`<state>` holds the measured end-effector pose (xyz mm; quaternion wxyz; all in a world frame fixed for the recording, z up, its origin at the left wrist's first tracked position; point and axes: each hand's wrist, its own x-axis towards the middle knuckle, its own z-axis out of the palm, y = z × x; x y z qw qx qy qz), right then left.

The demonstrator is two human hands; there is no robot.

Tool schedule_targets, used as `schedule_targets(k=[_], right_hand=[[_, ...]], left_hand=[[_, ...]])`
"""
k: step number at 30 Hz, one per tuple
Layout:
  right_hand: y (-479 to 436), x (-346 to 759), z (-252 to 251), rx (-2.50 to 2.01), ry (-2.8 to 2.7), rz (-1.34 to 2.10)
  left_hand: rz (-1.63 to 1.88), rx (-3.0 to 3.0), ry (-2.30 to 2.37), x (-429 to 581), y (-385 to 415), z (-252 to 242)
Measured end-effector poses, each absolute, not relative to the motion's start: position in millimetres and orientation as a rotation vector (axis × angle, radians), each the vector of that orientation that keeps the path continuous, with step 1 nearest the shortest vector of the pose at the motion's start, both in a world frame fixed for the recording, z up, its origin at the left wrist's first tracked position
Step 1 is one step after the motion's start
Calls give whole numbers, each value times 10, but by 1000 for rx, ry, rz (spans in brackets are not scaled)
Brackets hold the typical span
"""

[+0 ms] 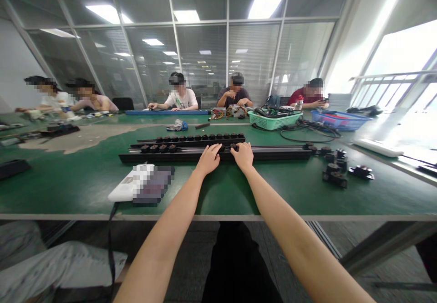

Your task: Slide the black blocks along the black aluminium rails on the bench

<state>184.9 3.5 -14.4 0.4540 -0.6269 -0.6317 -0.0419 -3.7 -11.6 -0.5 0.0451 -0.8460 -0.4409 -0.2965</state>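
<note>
Table (pixel 290 193) mid-frame looks smooth, glossy; front rail (pixel 280 155), centre, metallic, dull sheen; green basket (pixel 273 121), right of centre, plastic.

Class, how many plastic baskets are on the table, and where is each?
2: the green basket stands right of centre on the far part of the table; the blue basket is to its right.
</note>
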Motion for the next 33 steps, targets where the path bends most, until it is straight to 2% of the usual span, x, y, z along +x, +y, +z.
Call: schedule_targets(k=[33], right_hand=[[-18, 1848, -60, -1591, -1511, -29]], left_hand=[[-900, -2584, -1363, -30, -147, 18]])
